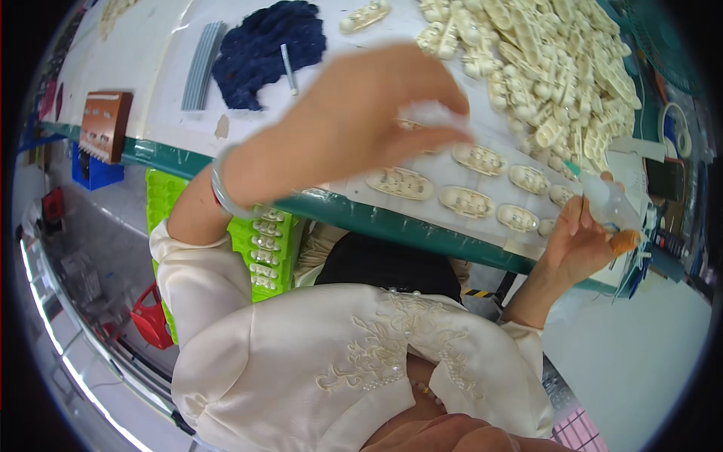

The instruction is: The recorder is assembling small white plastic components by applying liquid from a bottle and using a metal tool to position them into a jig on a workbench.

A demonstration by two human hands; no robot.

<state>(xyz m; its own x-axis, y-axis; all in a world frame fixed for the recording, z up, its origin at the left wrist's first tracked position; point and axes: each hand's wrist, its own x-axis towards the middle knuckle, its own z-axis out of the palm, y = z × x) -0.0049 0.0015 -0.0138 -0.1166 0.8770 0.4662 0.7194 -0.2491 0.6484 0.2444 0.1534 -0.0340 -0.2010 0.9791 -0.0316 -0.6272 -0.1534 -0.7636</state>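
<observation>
Right hand (566,245) grips a green-tipped translucent bottle (608,205), probably best kept steady beside the rows of cream oval pieces (467,202) on the table (162,75), where the left hand (399,94) hovers, too blurred to tell its grip.

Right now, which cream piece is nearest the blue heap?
The lone piece right of the heap, up top; others lie farther, piled or in rows.

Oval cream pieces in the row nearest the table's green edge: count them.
3 plainly visible: the left piece, the middle piece and the right piece. More may be hidden by the right hand.
</observation>
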